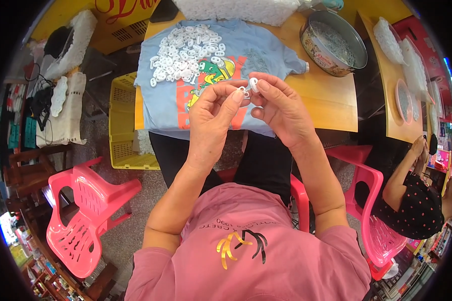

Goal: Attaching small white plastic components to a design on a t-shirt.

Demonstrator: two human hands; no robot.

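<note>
A: Entry, head view. Left hand (pixel 213 113) and right hand (pixel 281 108) raised together above the lap. Each grip is pinched narrow on a small white plastic ring piece (pixel 249 86); the two fingertip pinches meet there, touching. Whether it is one piece or two joined, cannot tell.

B: Noted. Beyond the grip?

A: Just past it, a light blue T-shirt (pixel 258 55) spread over the wooden surface (pixel 331 93), with an orange and green cartoon print directly behind the fingertips. Farther out and to the left of the grip, a loose pile of white ring pieces (pixel 188 52) lies on the shirt.

B: Containers, packages?

A: Far right of the grip, a round metal tin (pixel 334 42), patterned side wall, greyish small parts inside. Beyond the pile, a clear bag of white pieces (pixel 236 10) at the surface's far edge. Left of the surface, a yellow slatted crate (pixel 123 125) on the floor. Top left, a yellow panel with red lettering (pixel 118 10).

B: Room?

A: Speckled grey floor. A pink plastic chair (pixel 88 210) below and left of the grip, a second pink chair (pixel 371 210) to the right. A second wooden surface (pixel 386 90) farther right; another person in a dotted dark top (pixel 419 210) sits by it.
</note>
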